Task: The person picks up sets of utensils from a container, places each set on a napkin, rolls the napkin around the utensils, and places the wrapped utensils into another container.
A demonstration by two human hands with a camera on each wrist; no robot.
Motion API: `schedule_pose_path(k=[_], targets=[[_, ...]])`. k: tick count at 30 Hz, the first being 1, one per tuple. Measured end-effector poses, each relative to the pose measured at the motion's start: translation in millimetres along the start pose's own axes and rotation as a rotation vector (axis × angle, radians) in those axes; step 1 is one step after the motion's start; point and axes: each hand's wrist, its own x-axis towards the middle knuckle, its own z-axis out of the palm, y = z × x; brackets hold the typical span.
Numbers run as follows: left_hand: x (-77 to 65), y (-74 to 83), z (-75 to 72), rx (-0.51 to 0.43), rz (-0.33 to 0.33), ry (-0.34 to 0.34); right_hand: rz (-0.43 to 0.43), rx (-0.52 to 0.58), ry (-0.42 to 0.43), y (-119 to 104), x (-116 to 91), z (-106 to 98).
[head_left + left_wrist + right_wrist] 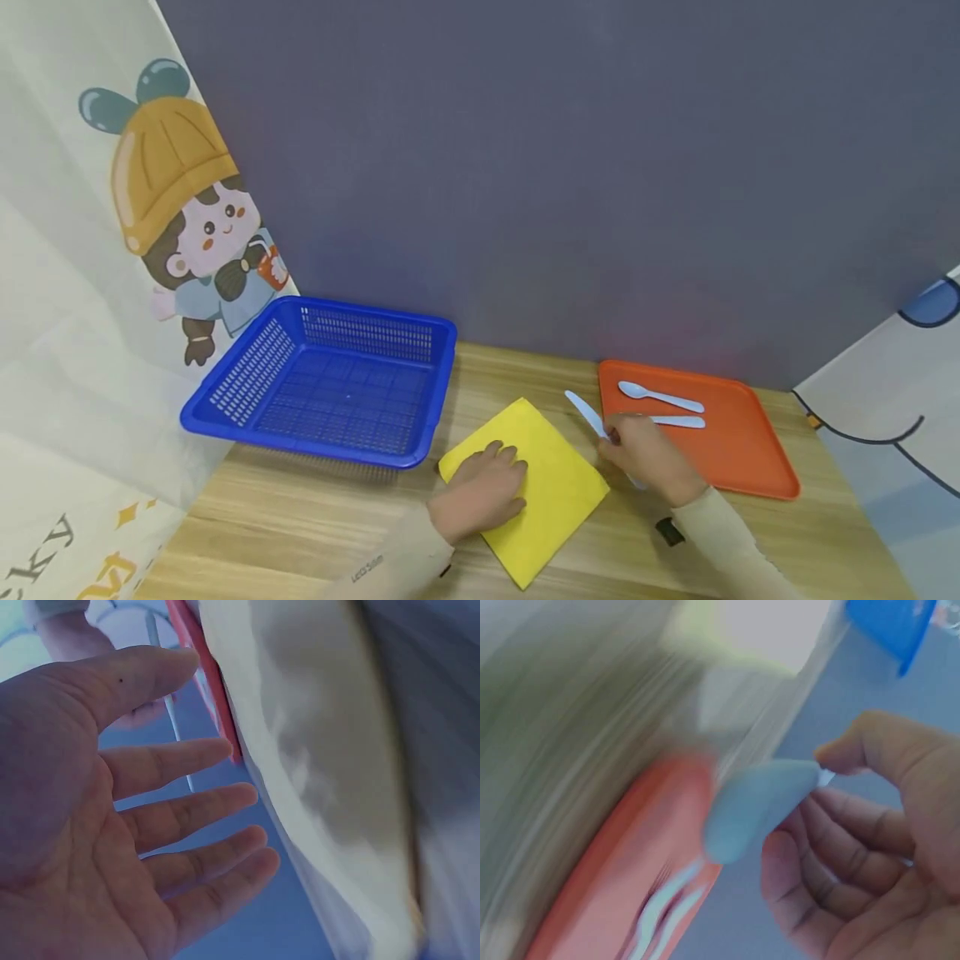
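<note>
My right hand (652, 454) pinches a light blue plastic knife (585, 410) by its middle. The blade points up and left, and the other end shows below the hand. In the right wrist view the wide end of the knife (761, 810) sticks out from thumb and fingers. My left hand (487, 487) is over a yellow folded cloth (558, 492), fingers extended; the left wrist view shows its fingers (195, 814) loosely spread, holding nothing. On the orange tray (757, 462) lie a light blue spoon (667, 400) and a second utensil (682, 422), its head hidden behind my right hand.
A blue plastic basket (322, 442) with slotted sides stands on the wooden table (300, 500) at the left. A grey panel (562, 208) rises along the back. Printed curtains (75, 333) hang at both sides.
</note>
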Motion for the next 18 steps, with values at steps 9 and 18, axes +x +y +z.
schedule_pose_path(k=[9,18], targets=[[-30.4,-26.4,3.3,-0.033,-0.064,0.036,0.131,0.047,0.031,-49,25,34],[-34.5,-29.1,8.3,-0.051,-0.078,0.026,0.162,0.019,0.102,-83,50,65]])
